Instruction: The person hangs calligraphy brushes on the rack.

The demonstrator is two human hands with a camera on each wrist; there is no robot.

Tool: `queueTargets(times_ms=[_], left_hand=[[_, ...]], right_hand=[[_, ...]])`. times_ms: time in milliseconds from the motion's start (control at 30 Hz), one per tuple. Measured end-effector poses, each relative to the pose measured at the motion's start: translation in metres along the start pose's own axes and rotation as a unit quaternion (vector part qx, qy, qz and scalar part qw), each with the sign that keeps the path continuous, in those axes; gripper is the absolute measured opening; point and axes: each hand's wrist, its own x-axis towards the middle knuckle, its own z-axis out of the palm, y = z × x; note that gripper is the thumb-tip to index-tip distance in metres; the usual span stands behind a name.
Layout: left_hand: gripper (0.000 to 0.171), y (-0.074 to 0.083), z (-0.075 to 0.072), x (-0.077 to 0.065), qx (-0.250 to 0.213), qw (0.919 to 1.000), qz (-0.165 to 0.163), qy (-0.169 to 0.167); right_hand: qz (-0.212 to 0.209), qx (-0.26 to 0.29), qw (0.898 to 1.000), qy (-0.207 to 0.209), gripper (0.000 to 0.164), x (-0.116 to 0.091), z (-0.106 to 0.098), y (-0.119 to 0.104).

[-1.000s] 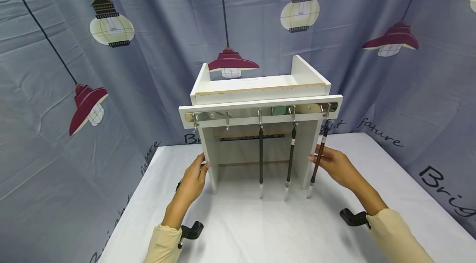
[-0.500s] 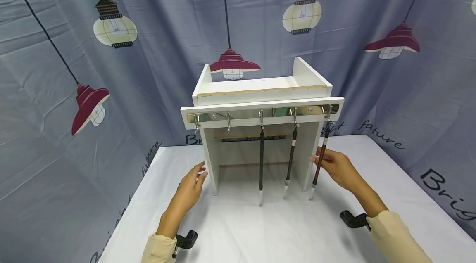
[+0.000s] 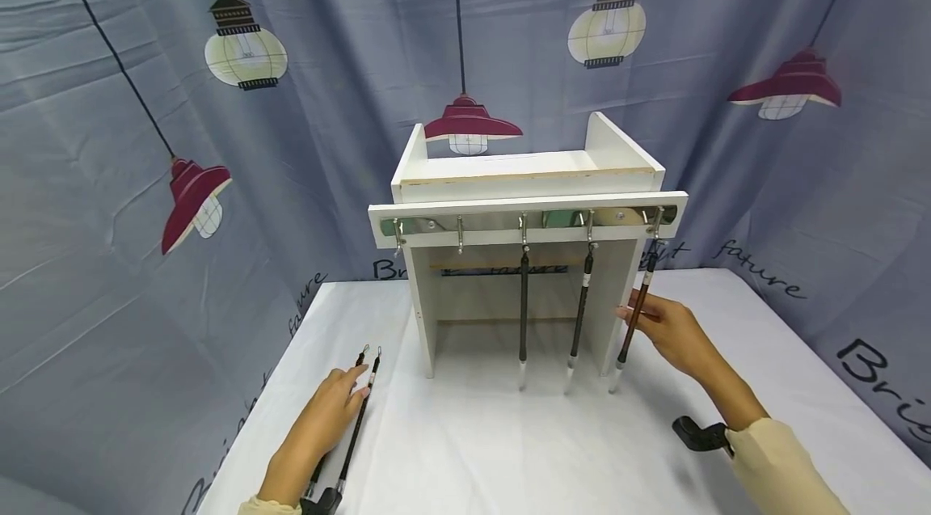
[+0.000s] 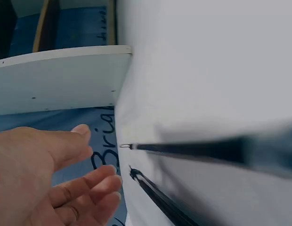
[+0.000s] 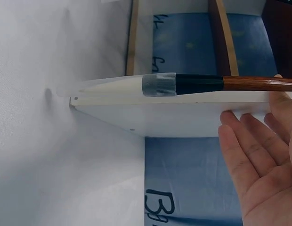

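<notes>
My left hand (image 3: pixel 323 414) hovers over two dark calligraphy brushes at the left of the table, its fingers loosely extended. One brush (image 3: pixel 358 426) shows to the hand's right; the other brush (image 4: pixel 160 200) is partly hidden under the hand in the head view. Both have a small loop at the handle end. My right hand (image 3: pixel 672 333) rests its fingers on the outside of the side panel (image 5: pixel 113 110) of a white shelf, thumb near the front edge. A brown-handled brush (image 3: pixel 634 317) with a clear-capped tip hangs in front of it.
Across the front of the white shelf (image 3: pixel 527 185) runs a metal hook rail (image 3: pixel 494 221). Two dark brushes, one in the middle (image 3: pixel 524 305) and one to its right (image 3: pixel 582 305), hang there; two left hooks (image 3: pixel 461 234) are bare. A grey-blue curtain (image 3: pixel 349 94) stands behind.
My left hand has left the shelf's left side panel and moved left and toward me, over the two brushes. The right hand stays at the right panel. The view has shifted slightly.
</notes>
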Motion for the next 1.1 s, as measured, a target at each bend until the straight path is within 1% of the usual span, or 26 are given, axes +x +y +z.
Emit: queueTargets(times_ms=[167, 300, 467, 533, 633, 767, 967, 1100], left_hand=[[0.052, -0.009, 0.004, -0.016, 0.013, 0.999, -0.024, -0.037], [0.056, -0.01, 0.007, -0.023, 0.011, 0.9983, -0.025, -0.052], [0.055, -0.005, 0.012, -0.026, 0.028, 0.9986, -0.012, -0.044], [0.054, -0.004, 0.013, -0.027, 0.039, 0.9986, -0.007, -0.034], [0.055, -0.004, 0.012, -0.028, 0.047, 0.9984, -0.006, -0.03], [0.055, -0.006, 0.012, -0.029, 0.048, 0.9979, -0.009, -0.042], [0.057, -0.01, 0.014, -0.027, 0.034, 0.997, -0.016, -0.067], [0.055, -0.013, 0.016, -0.026, 0.026, 0.997, -0.017, -0.072]], right_hand=[[0.005, 0.003, 1.0, -0.003, 0.071, 0.0, 0.0, 0.0], [0.004, 0.003, 1.0, -0.002, 0.071, 0.0, 0.0, 0.001], [0.005, 0.005, 1.0, -0.002, 0.071, -0.001, 0.001, 0.001], [0.004, 0.006, 1.0, -0.001, 0.07, -0.001, 0.001, 0.001], [0.0, 0.003, 1.0, 0.002, 0.068, 0.0, 0.001, 0.001], [-0.007, 0.0, 1.0, 0.004, 0.065, -0.001, 0.001, 0.002], [-0.005, 0.001, 1.0, 0.003, 0.065, -0.001, 0.001, 0.002], [-0.003, 0.004, 1.0, 0.001, 0.066, 0.0, 0.001, 0.002]])
